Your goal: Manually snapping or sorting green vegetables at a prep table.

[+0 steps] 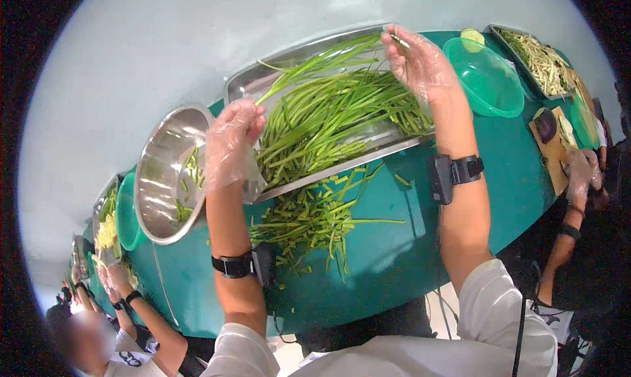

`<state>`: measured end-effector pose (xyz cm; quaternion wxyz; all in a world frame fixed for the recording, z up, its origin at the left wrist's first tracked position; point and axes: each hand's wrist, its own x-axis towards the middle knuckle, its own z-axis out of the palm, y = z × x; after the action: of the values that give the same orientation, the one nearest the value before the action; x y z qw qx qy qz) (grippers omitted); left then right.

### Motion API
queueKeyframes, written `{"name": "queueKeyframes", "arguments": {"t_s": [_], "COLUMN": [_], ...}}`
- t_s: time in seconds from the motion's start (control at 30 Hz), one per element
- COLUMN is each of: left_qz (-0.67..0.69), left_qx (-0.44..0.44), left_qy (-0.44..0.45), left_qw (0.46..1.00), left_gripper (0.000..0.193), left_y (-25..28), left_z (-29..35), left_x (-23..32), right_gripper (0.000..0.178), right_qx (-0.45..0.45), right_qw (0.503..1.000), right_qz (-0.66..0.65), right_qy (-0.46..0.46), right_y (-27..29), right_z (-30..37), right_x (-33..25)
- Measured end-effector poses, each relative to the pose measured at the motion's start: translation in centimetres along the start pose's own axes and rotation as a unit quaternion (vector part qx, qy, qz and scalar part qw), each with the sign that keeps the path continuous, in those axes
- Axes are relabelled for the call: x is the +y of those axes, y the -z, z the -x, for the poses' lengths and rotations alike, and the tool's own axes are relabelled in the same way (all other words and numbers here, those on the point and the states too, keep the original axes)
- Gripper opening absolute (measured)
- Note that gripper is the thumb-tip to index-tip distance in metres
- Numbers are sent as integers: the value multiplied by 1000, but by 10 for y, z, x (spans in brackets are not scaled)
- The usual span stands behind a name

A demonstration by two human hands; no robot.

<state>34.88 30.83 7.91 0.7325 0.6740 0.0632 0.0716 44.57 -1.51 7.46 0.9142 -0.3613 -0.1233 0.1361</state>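
Note:
Stretched between my two hands over a metal tray [238,88] are a few thin green vegetable stalks [309,71]. My left hand [231,140], in a clear plastic glove, is closed on their near-left end. My right hand [419,63], gloved the same way, pinches the far end above the tray's back edge. Many more long green stalks [328,114] lie in a loose heap in the tray below. Cut green pieces [309,219] and some longer stalks are scattered on the table in front of it. A steel bowl [158,206] left of my left hand holds several cut pieces.
The green table [401,259] curves away on both sides. A green plastic basin [503,91] stands at the right, beyond it a tray of shredded vegetables [549,74]. A co-worker's hands [582,173] are at a cutting board [549,155]. Another person [154,331] works at the left.

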Motion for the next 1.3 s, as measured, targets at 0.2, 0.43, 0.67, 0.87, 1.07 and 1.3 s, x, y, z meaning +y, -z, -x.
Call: {"name": "queueKeyframes", "arguments": {"t_s": [0.2, 0.43, 0.67, 0.87, 1.07, 1.3], "left_qz": [8, 29, -585, -510, -531, -602], "left_qx": [-3, 6, -107, 21, -110, -150], "left_qy": [-12, 47, -43, -157, -131, -131], "left_qw": [1000, 998, 803, 846, 830, 773], "left_gripper": [21, 5, 12, 26, 29, 26], "left_y": [-21, 34, 6, 29, -27, -31], "left_z": [-33, -169, -171, -169, -57, 43], "left_x": [3, -62, -65, -61, 31, 42], "right_gripper": [40, 65, 51, 38, 29, 16], "right_qx": [-14, 42, 74, 102, 98, 130], "right_qw": [982, 974, 968, 969, 972, 969], "right_qz": [-131, -103, -66, -27, 45, 33], "right_qy": [137, 195, 230, 221, 207, 206], "right_y": [14, -7, 1, -2, -2, -16], "right_z": [-12, -9, 7, 3, 9, 19], "right_x": [0, 1, -29, -34, -35, -37]}}
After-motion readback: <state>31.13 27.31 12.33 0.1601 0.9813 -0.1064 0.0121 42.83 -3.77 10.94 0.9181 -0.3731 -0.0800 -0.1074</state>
